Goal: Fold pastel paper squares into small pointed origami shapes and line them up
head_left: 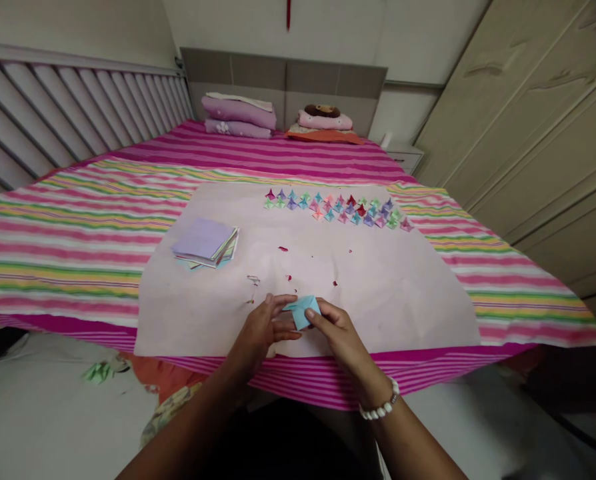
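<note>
Light blue folded origami paper (304, 311) is pinched between the thumb and fingers of my right hand (339, 332), which has a white bead bracelet at the wrist. A pointed flap of the paper sticks out to the left. Beside that flap is my left hand (261, 331), its fingers stretched out and apart; whether they touch the paper is hard to make out. Both hands are over the near edge of a large pale sheet (403, 300). To the left on this sheet lies a stack of square coloured papers (205, 240), lilac on top.
Rows of small folded paper pieces (339, 207) in many colours line the sheet's far side. Tiny red scraps (283, 249) and a safety pin (253, 279) lie nearer. The sheet rests on a striped bedspread (58, 233). Folded bedding (241, 117) is by the headboard.
</note>
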Action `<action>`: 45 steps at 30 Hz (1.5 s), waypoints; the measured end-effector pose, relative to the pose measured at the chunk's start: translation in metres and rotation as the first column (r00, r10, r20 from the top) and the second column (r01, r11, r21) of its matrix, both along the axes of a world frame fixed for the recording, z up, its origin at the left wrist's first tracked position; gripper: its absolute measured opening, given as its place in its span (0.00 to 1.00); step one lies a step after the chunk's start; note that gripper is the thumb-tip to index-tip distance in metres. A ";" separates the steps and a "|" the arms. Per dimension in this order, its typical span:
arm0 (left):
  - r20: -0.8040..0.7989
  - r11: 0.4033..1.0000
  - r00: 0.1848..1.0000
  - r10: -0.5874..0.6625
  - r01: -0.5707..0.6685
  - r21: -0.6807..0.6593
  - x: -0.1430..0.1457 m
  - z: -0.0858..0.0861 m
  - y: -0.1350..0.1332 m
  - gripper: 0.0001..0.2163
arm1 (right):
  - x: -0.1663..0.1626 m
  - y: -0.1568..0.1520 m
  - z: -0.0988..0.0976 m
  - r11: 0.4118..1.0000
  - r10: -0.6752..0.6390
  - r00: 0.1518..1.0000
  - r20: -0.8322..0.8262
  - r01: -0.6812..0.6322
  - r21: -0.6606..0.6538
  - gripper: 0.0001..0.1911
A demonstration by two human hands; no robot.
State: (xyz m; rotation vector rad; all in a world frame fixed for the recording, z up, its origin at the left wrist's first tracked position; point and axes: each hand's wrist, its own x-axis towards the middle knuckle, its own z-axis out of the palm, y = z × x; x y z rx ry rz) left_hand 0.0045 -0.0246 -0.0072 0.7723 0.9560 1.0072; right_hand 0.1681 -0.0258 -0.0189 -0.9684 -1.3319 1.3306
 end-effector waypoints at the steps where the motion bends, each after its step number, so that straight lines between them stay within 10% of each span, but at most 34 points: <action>1: 0.003 0.999 1.000 0.016 -0.016 -0.037 0.000 0.001 0.001 0.26 | 0.000 0.000 0.000 1.000 0.006 1.000 0.008 -0.006 0.005 0.10; 11: -0.085 0.979 0.979 -0.185 0.191 0.070 -0.011 -0.008 0.004 0.15 | 0.001 0.000 0.001 0.997 0.075 0.997 -0.016 -0.076 -0.033 0.10; 21: -0.067 0.989 0.991 -0.114 0.120 0.087 -0.015 -0.017 0.010 0.11 | 0.007 0.002 -0.007 0.988 -0.047 0.985 -0.169 0.022 -0.151 0.15; 35: -0.192 0.972 0.981 0.031 0.015 0.233 -0.006 -0.006 0.006 0.11 | 0.002 -0.004 0.003 0.989 -0.091 0.990 0.106 0.077 0.128 0.10; 45: -0.299 0.939 0.951 0.076 0.032 0.342 0.004 -0.005 0.005 0.08 | -0.005 -0.007 0.000 0.990 -0.111 0.981 -0.159 0.096 -0.102 0.20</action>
